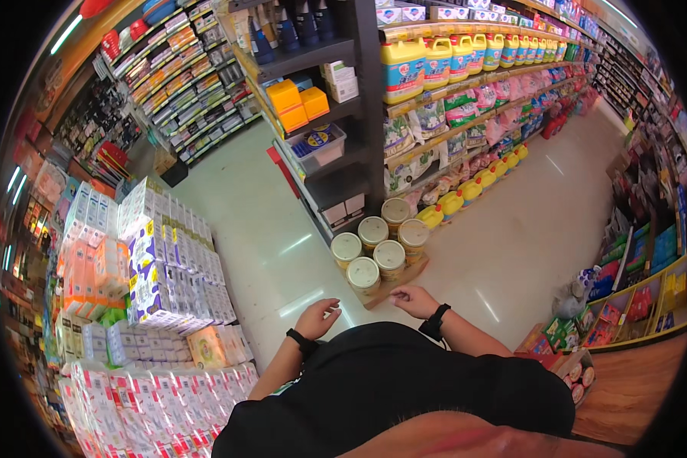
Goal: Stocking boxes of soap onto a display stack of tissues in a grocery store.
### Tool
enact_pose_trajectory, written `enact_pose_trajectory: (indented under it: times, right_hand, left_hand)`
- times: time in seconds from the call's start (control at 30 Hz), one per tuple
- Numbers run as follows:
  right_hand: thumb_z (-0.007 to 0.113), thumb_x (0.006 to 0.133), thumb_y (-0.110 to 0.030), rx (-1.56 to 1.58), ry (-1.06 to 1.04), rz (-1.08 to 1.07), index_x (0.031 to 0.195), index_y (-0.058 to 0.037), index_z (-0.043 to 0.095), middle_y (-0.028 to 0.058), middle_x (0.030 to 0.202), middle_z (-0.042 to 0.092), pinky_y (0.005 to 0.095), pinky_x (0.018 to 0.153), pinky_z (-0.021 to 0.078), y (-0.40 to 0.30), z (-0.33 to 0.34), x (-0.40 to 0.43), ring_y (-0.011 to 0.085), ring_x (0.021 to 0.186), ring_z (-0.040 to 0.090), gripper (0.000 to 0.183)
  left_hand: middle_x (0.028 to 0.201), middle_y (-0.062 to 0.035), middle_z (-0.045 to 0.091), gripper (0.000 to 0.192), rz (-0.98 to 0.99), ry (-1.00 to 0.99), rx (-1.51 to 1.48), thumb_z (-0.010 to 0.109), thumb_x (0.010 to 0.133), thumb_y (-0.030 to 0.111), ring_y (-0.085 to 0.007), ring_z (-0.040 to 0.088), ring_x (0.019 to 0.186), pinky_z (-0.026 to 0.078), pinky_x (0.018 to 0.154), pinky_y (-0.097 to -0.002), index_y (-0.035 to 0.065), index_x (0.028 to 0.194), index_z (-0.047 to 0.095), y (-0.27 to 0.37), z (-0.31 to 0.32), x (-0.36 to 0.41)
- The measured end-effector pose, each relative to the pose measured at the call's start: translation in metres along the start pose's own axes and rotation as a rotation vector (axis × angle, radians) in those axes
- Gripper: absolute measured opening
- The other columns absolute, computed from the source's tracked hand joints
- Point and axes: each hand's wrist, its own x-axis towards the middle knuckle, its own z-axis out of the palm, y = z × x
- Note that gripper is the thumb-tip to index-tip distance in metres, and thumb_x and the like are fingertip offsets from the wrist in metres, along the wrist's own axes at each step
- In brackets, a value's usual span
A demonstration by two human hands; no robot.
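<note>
Several round tubs with pale lids (363,273) stand grouped on a low brown board (414,272) at the end of a shelf unit, just ahead of me. My left hand (319,318) hovers at waist height, its fingers a little apart and nothing in it. On the near side of the tubs, my right hand (415,301) has its fingers loosely curled. No object shows in it, though the inside of the palm is hidden. Both wrists wear black bands. From this angle neither hand appears to touch a tub.
Stacked packs of tissue paper (177,269) rise on the left. Ahead, a dark end shelf (335,114) holds boxes and tubes. Yellow jugs (403,68) and bagged goods line the right-hand shelves. A wooden counter (630,389) and product bins (635,312) lie at right. Tiled aisles run between.
</note>
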Motion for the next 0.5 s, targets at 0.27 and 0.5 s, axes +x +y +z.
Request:
enact_pose_trajectory:
  times: [0.27, 0.5]
  right_hand:
    - [0.074, 0.096, -0.023, 0.009, 0.099, 0.011, 0.124, 0.0015, 0.068, 0.0089, 0.103, 0.072, 0.0307, 0.087, 0.0554, 0.016, -0.020, -0.018, 0.0151, 0.092, 0.067, 0.038]
    - [0.074, 0.096, -0.024, 0.034, 0.153, 0.010, 0.125, 0.0005, 0.069, 0.0093, 0.103, 0.072, 0.0310, 0.087, 0.0553, 0.022, -0.026, -0.025, 0.0151, 0.092, 0.067, 0.038]
  left_hand:
    - [0.121, -0.0157, 0.072, 0.041, 0.044, -0.140, 0.026, 0.067, 0.099, 0.026, -0.0262, 0.071, 0.107, 0.057, 0.091, -0.0376, 0.0012, 0.131, 0.065, 0.017, 0.015, 0.026]
    - [0.120, -0.0155, 0.073, 0.040, 0.064, -0.163, 0.022, 0.067, 0.100, 0.026, -0.0254, 0.072, 0.105, 0.057, 0.089, -0.0367, 0.0010, 0.131, 0.065, 0.017, 0.016, 0.053]
